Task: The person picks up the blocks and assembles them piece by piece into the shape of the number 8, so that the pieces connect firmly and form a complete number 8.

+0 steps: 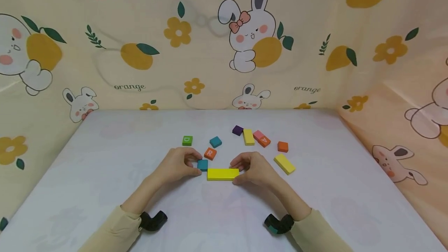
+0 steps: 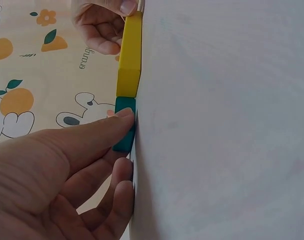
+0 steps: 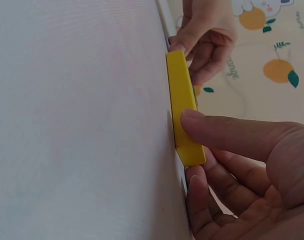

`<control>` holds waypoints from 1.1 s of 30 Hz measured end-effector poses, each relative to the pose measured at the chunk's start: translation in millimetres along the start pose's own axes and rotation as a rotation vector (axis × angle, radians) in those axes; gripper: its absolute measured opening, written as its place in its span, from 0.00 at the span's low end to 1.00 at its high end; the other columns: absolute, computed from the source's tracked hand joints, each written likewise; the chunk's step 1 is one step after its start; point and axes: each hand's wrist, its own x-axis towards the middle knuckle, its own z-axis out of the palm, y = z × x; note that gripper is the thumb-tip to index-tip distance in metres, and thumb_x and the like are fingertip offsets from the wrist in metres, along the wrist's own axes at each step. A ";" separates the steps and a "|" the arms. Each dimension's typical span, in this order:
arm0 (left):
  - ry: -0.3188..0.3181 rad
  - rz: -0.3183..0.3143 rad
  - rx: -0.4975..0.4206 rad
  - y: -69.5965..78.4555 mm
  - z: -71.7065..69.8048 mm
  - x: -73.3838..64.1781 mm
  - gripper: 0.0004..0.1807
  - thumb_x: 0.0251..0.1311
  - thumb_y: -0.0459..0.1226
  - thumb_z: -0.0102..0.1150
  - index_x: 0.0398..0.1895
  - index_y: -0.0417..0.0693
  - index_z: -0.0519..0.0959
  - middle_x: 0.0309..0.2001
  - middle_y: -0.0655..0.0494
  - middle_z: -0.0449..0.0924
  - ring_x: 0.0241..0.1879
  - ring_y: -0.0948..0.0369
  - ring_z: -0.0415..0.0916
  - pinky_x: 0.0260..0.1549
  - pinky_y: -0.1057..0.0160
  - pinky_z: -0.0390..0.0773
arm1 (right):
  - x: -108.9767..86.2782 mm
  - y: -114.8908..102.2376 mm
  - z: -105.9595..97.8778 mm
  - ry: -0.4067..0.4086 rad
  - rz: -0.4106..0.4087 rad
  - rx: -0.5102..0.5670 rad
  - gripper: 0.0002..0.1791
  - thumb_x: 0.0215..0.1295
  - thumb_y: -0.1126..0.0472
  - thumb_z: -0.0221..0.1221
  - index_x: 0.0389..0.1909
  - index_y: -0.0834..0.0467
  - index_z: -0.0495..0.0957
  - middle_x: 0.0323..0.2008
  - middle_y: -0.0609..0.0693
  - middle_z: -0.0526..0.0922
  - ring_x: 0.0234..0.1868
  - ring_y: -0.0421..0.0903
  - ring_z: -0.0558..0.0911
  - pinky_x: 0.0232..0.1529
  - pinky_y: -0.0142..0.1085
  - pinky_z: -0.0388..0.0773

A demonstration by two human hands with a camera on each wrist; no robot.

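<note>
A long yellow block lies crosswise on the white table, its right end pinched between the thumb and fingers of my right hand. The right thumb presses on the block's near side. My left hand pinches a small teal block at the yellow block's left end. In the left wrist view the left thumb covers part of the teal block, whose end meets the yellow block. Just behind them sits an orange block lettered R.
Farther back lie a green block lettered D, another teal block, a purple block, a yellow block, a pink block touching an orange one, an orange block and another yellow block. A patterned curtain surrounds the table.
</note>
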 end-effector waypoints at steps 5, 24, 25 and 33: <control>0.006 -0.001 0.006 1.6 -1.6 -1.2 0.19 0.47 0.35 0.78 0.44 0.48 0.84 0.41 0.59 0.84 0.29 0.60 0.74 0.34 0.60 0.77 | 0.8 -0.6 0.3 -0.003 -0.004 -0.011 0.20 0.46 0.66 0.77 0.42 0.56 0.84 0.34 0.46 0.82 0.39 0.49 0.78 0.43 0.39 0.76; 0.003 -0.024 0.020 3.9 1.3 1.4 0.19 0.47 0.35 0.78 0.44 0.50 0.84 0.41 0.60 0.84 0.29 0.59 0.73 0.32 0.62 0.76 | 2.1 2.1 -1.6 -0.013 0.018 -0.010 0.20 0.45 0.66 0.77 0.42 0.56 0.84 0.35 0.46 0.82 0.38 0.49 0.77 0.44 0.39 0.76; 0.006 -0.026 0.021 4.1 1.1 1.4 0.19 0.47 0.35 0.78 0.44 0.50 0.84 0.41 0.61 0.84 0.29 0.59 0.73 0.32 0.62 0.76 | 2.3 2.2 -1.7 -0.013 0.017 -0.010 0.20 0.45 0.66 0.77 0.42 0.56 0.84 0.35 0.46 0.82 0.38 0.49 0.77 0.44 0.39 0.76; 0.003 -0.021 0.029 3.5 -0.8 1.2 0.19 0.47 0.35 0.78 0.44 0.50 0.84 0.41 0.61 0.84 0.28 0.60 0.73 0.32 0.62 0.76 | 3.2 2.1 -1.5 -0.022 0.004 0.000 0.20 0.45 0.66 0.77 0.42 0.56 0.84 0.35 0.47 0.82 0.38 0.49 0.77 0.44 0.39 0.76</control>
